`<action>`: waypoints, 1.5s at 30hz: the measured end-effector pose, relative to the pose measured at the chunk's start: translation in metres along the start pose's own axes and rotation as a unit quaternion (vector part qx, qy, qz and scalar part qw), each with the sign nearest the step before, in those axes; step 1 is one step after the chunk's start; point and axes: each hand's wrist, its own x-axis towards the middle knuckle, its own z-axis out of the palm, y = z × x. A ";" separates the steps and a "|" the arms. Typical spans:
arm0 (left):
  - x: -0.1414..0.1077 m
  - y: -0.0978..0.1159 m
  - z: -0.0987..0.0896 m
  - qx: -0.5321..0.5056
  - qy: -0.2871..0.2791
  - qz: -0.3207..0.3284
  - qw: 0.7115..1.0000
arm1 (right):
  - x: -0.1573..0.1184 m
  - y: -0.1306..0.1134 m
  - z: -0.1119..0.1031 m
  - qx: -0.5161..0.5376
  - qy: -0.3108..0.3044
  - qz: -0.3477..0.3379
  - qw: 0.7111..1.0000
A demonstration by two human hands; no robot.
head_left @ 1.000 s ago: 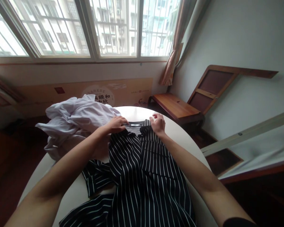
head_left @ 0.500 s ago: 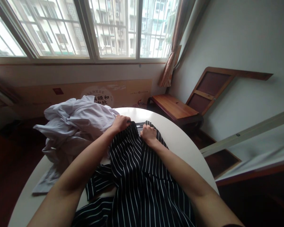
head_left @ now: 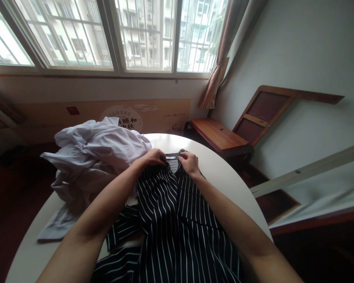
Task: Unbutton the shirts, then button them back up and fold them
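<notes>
A black garment with thin white stripes [head_left: 165,220] lies over the near part of a round white table [head_left: 224,177], its neckline pointing away from me. My left hand [head_left: 155,157] pinches the left side of the neckline. On the right side of the neckline, the fingers of my right hand [head_left: 189,162] are closed on the cloth. Between the two hands the paler inside of the back collar shows. One striped sleeve is spread to the left, partly behind my left forearm.
A heap of pale lilac-white cloth [head_left: 97,153] covers the table's left side. Past the table, a wooden bench seat [head_left: 220,133] with a slanted back stands at the right. A printed cardboard panel [head_left: 165,114] leans below barred windows [head_left: 147,35].
Both hands have shifted slightly at the neckline, which is now spread a little wider. My right hand has turned, with its fingertips pinching the edge. The view has moved slightly.
</notes>
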 end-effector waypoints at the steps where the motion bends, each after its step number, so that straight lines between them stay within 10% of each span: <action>1: 0.000 0.000 -0.001 -0.006 0.010 0.001 1.000 | 0.002 0.001 0.005 0.051 -0.009 0.013 0.999; 9: -0.004 0.017 0.013 0.024 0.173 -0.013 0.984 | 0.001 0.005 0.031 0.248 -0.044 0.115 0.961; 15: -0.010 0.024 0.027 0.061 0.214 -0.051 0.974 | -0.007 -0.005 0.029 0.110 0.012 0.066 0.992; 27: -0.018 0.021 0.040 -0.057 0.218 -0.041 0.973 | -0.005 0.002 0.043 0.148 -0.023 0.079 0.986; 45: -0.018 0.013 0.043 0.044 0.201 -0.001 0.979 | -0.009 -0.001 0.041 0.154 -0.022 0.060 0.986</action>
